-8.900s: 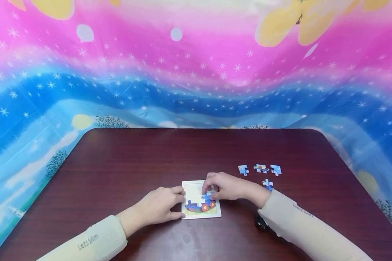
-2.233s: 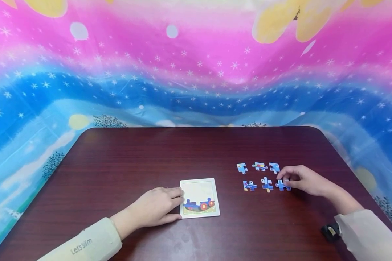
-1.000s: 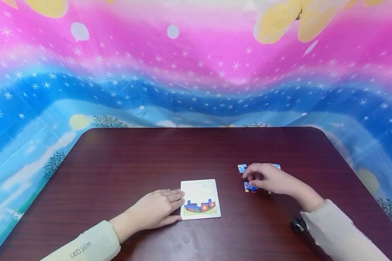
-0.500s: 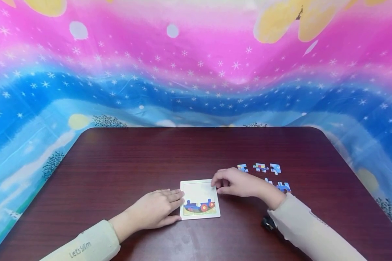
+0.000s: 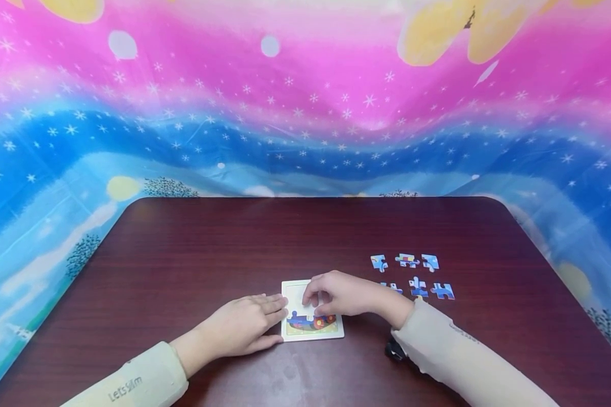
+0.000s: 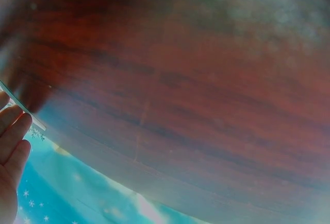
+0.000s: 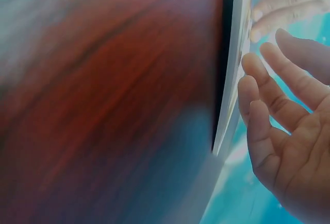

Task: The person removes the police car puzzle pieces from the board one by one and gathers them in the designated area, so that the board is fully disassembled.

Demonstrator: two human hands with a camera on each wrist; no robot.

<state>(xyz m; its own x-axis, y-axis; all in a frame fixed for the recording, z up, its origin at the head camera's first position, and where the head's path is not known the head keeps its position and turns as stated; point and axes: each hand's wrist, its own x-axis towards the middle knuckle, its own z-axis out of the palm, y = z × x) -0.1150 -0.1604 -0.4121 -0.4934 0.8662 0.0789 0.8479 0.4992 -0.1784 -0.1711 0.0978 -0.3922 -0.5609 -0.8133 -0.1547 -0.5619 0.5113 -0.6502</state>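
A square white puzzle tray (image 5: 313,338) lies on the table, its bottom filled with joined pieces showing a blue train with red wheels; the upper part is bare white. My left hand (image 5: 246,325) rests with straight fingers against the tray's left edge. Over the tray's right half hovers my right hand (image 5: 348,292), fingers loosely bent, no piece visible in them; whether the fingertips touch the board cannot be told. The right wrist view shows that hand's palm (image 7: 304,152) beside the tray's edge (image 7: 229,74). Only a few fingers (image 6: 13,136) show in the left wrist view.
To the right lie loose puzzle pieces in two rows: a back row with a red-and-yellow piece (image 5: 407,260) in its middle, and a front row including a blue piece (image 5: 443,291). My right forearm partly covers the front row. A patterned cloth (image 5: 305,113) hangs behind the dark wooden table (image 5: 209,243).
Earlier, the right hand was at a blue piece in the tray, later at the loose pieces, where more now lie. It then moved left over the tray. The left hand has stayed at the edge.
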